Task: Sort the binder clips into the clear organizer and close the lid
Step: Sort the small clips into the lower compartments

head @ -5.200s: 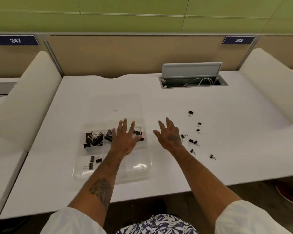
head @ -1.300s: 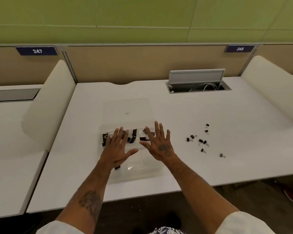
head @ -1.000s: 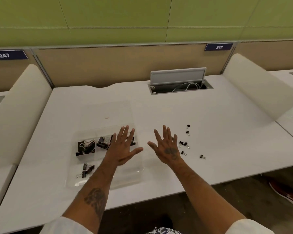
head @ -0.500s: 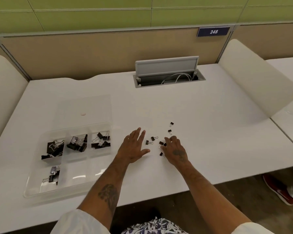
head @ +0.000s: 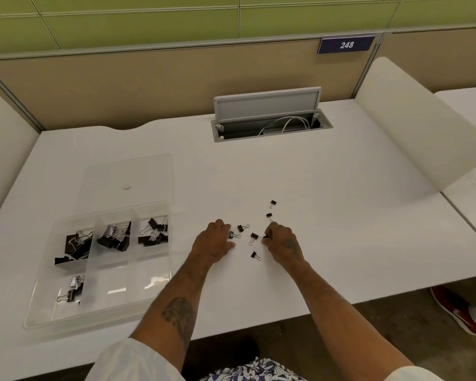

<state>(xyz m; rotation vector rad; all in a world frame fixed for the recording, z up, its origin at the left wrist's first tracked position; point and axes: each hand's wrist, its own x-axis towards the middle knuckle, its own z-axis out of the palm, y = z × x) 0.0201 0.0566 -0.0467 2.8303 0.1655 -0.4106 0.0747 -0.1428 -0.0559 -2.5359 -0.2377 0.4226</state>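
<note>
The clear organizer lies at the left of the white desk, its lid open flat behind it. Black binder clips fill three back compartments, and a few sit in the front left one. Several small loose binder clips lie in the middle of the desk. My left hand has its fingers curled, with the tips on one small clip. My right hand pinches another small clip against the desk. A clip lies between my wrists.
An open grey cable hatch with white cables sits at the back of the desk. White curved dividers stand at the right and at the left edge. A tan partition runs behind. A red shoe is on the floor at the right.
My view has swung right, off the organizer. Both hands moved from over the organizer to the loose clips. My left hand's fingers have curled, and my right hand has closed on a clip.
</note>
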